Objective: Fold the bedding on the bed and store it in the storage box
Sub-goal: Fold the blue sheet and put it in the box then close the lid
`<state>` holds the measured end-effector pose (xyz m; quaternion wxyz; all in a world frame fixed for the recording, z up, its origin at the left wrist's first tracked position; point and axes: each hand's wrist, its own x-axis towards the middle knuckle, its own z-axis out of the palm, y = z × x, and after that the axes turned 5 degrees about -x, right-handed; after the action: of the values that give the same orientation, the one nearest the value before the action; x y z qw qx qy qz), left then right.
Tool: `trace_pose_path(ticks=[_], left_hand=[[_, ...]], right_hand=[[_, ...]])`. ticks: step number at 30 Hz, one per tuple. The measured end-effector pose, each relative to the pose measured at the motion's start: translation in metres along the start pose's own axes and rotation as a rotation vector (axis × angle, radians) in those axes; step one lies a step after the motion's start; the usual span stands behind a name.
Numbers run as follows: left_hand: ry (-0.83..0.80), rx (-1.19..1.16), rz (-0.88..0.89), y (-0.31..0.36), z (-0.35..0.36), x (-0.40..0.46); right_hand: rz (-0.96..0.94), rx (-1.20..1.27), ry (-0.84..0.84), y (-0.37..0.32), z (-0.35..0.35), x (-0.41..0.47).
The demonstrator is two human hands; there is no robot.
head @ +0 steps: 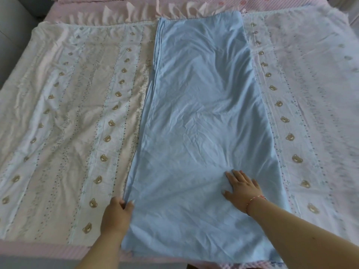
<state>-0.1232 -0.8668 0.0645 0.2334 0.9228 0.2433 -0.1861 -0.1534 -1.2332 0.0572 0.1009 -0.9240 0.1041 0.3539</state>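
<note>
One blue sheet (202, 117) folded into a long strip, long axis running from the near bed edge away toward the far side, lying down the middle of one bear-print duvet cover (73, 117) spread flat. Strip's left edge shows stacked layers near the far end. Left hand (116, 216) pinches the strip's near-left edge, fingers (127, 205) clamped on the cloth. Right hand (242, 191) lies flat on the strip near its near-right part, fingers spread apart, pressing; one red-white bracelet (252, 200) on that wrist. Beneath is a pink bed sheet (48, 249) with a pink ruffle (136, 10) at the far side. Grey floor or wall at the far left; can't tell which.
</note>
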Motion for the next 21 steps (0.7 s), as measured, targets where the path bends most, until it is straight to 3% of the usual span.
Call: trace_pose_path(ticks=[3,5,7,11,14,21], left_hand=[[0.169,0.123,0.115,0.017,0.012,-0.024],[0.057,0.012,0.249,0.035,0.022,-0.042],[-0.164,-0.106,0.253,0.048,0.038,-0.053],[-0.341,-0.195,0.096,0.058,0.061,-0.074],[-0.479,-0.362,-0.120,0.051,0.071,-0.088],[-0.551,-0.396,-0.650,0.040,0.070,-0.113]], right_hand=[[0.015,0.017,0.054,0.001,0.002,-0.007],[0.024,0.069,0.116,0.000,0.006,-0.014],[0.045,0.149,0.140,0.004,0.010,-0.020],[0.141,0.148,0.178,0.018,0.017,-0.037],[0.232,0.124,0.201,0.027,0.023,-0.053],[0.621,0.366,0.256,0.046,0.035,-0.077]])
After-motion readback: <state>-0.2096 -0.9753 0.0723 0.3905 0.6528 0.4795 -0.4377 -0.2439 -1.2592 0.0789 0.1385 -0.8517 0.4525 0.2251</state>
